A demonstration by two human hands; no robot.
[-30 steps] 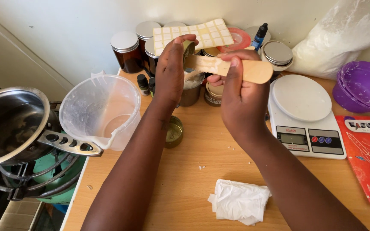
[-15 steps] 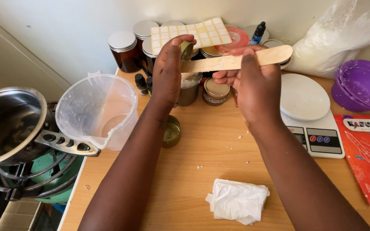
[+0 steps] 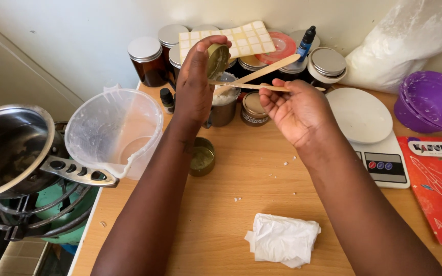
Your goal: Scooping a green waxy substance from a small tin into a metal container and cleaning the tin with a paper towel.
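The left hand (image 3: 194, 84) was clenched around a small round tin (image 3: 217, 60), holding it tipped on its side above a metal cup of white flakes (image 3: 224, 105), while the right hand (image 3: 297, 110) pinched a flat wooden stick (image 3: 262, 76) whose tip reached toward the tin's mouth. A second thin stick seemed to lie across the fingers, though the view was too tight to be sure. Judging by the tilt, the tin was being scraped out into the cup and was likely near empty; a few white crumbs lay on the wooden table (image 3: 241, 220). Another small tin (image 3: 201, 157), with a greenish residue, stood open below the left wrist. Beside it sat an empty plastic jug (image 3: 116, 130); a kitchen scale (image 3: 367, 128) stood bare to the right, and a crumpled tissue (image 3: 282, 239) lay nearer.
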